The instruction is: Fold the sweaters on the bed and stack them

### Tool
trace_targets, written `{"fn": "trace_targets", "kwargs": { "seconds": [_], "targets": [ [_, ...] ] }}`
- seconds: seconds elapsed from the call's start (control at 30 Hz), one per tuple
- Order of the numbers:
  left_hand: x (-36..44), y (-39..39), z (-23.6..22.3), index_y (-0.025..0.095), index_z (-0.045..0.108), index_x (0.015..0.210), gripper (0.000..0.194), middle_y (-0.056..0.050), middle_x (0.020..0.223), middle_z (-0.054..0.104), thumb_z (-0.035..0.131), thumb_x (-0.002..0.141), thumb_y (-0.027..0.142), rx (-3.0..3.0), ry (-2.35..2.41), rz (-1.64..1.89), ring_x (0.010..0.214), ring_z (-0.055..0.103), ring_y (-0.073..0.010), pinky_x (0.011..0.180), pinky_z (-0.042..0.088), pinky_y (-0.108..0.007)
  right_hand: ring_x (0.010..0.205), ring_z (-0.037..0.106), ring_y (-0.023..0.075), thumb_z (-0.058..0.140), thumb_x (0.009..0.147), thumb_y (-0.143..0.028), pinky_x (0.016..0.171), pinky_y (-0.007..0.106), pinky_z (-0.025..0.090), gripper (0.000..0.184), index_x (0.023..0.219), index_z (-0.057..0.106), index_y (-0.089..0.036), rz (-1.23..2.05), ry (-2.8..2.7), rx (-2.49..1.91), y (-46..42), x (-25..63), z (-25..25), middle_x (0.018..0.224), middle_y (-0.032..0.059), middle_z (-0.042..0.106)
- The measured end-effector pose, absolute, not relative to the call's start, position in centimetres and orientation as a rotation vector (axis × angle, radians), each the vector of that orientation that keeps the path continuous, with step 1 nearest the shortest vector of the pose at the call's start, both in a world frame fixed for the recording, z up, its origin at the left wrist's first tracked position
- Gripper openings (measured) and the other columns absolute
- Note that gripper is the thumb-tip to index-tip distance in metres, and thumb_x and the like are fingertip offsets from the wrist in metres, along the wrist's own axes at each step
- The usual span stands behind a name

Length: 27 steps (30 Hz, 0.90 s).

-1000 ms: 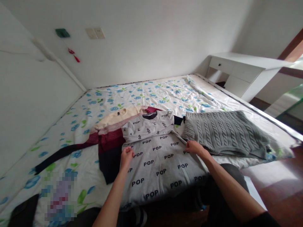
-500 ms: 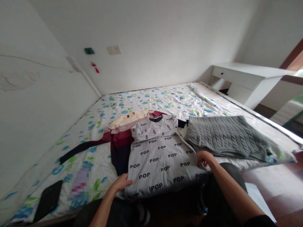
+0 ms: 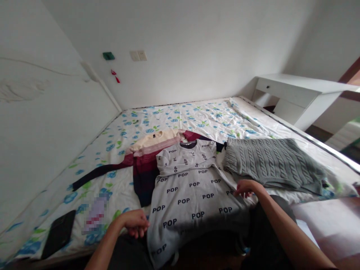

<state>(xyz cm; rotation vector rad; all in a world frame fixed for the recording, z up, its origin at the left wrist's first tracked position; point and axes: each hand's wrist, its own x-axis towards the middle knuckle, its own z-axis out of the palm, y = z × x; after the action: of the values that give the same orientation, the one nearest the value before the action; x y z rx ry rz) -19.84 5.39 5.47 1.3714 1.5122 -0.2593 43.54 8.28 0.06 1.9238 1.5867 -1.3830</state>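
Observation:
A grey long shirt printed with "POP" point(image 3: 184, 200) lies face up near the bed's front edge, its sleeves folded across the chest and its hem hanging over the edge. My left hand point(image 3: 135, 224) is closed, with thumb and fingertips pinched at the shirt's left side. On the opposite side my right hand point(image 3: 247, 187) pinches the other edge with curled fingers. Partly under the shirt is a striped sweater point(image 3: 146, 161) in cream, pink, maroon and navy, one sleeve stretched out left. A folded grey cable-knit sweater point(image 3: 275, 161) rests to the right.
A floral sheet point(image 3: 174, 116) covers the bed. A black flat case point(image 3: 58, 233) lies at the front left, beside a blurred purple item point(image 3: 97, 213). My knees are at the front edge. A white desk point(image 3: 298, 93) stands at the back right against the wall.
My left hand has moved slightly up and left, from the lower corner to the shirt's side. The hem has dropped lower over the bed edge. My right hand has barely moved.

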Motion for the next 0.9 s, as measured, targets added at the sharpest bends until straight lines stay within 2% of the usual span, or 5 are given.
{"fn": "trace_targets", "kwargs": {
  "seconds": [0.3, 0.5, 0.6, 0.73, 0.9],
  "targets": [
    [-15.5, 20.6, 4.8, 0.026, 0.082, 0.113, 0.036, -0.010, 0.117, 0.087, 0.083, 0.079, 0.039, 1.633, 1.853, 0.806, 0.074, 0.074, -0.0226, 0.080, 0.063, -0.034, 0.083, 0.080, 0.0177, 0.069, 0.105, -0.035, 0.070, 0.023, 0.058, 0.033, 0.130, 0.082, -0.016, -1.488, 2.195, 2.235, 16.7, 39.6, -0.1, 0.116, 0.0106, 0.086],
    [-14.5, 25.9, 2.7, 0.027, 0.075, 0.144, 0.045, -0.010, 0.150, 0.078, 0.068, 0.099, 0.032, 1.758, 1.952, 0.854, 0.090, 0.078, -0.0239, 0.105, 0.062, -0.040, 0.090, 0.083, 0.0150, 0.065, 0.107, -0.023, 0.096, 0.025, 0.061, 0.043, 0.148, 0.077, -0.024, -1.179, 2.230, 2.503, 23.7, 37.6, -0.6, 0.141, 0.0071, 0.081],
    [-14.3, 26.6, 1.0, 0.025, 0.067, 0.157, 0.056, -0.014, 0.167, 0.065, 0.067, 0.102, 0.035, 1.815, 1.889, 0.835, 0.128, 0.076, -0.0299, 0.113, 0.060, -0.041, 0.101, 0.084, 0.0184, 0.067, 0.108, -0.026, 0.104, 0.027, 0.059, 0.052, 0.159, 0.069, -0.022, -1.093, 2.101, 2.614, 26.4, 36.4, -1.6, 0.146, 0.0103, 0.079],
    [-14.4, 26.6, -1.0, 0.023, 0.053, 0.170, 0.074, -0.020, 0.180, 0.048, 0.070, 0.102, 0.046, 1.872, 1.821, 0.754, 0.169, 0.045, -0.0355, 0.130, 0.047, -0.050, 0.130, 0.078, 0.0288, 0.073, 0.106, -0.033, 0.109, 0.031, 0.058, 0.050, 0.152, 0.073, -0.014, -0.949, 1.957, 2.719, 28.4, 34.6, -3.1, 0.140, 0.0172, 0.081],
    [-14.5, 26.1, -1.7, 0.025, 0.043, 0.178, 0.118, -0.023, 0.189, 0.027, 0.092, 0.079, 0.066, 1.876, 1.817, 0.500, 0.173, 0.033, -0.0443, 0.133, 0.042, -0.053, 0.118, 0.081, 0.0288, 0.072, 0.100, -0.025, 0.098, 0.028, 0.060, 0.026, 0.118, 0.087, -0.015, -0.995, 1.941, 2.644, 27.6, 34.0, -4.1, 0.117, 0.0145, 0.087]
  ]
}}
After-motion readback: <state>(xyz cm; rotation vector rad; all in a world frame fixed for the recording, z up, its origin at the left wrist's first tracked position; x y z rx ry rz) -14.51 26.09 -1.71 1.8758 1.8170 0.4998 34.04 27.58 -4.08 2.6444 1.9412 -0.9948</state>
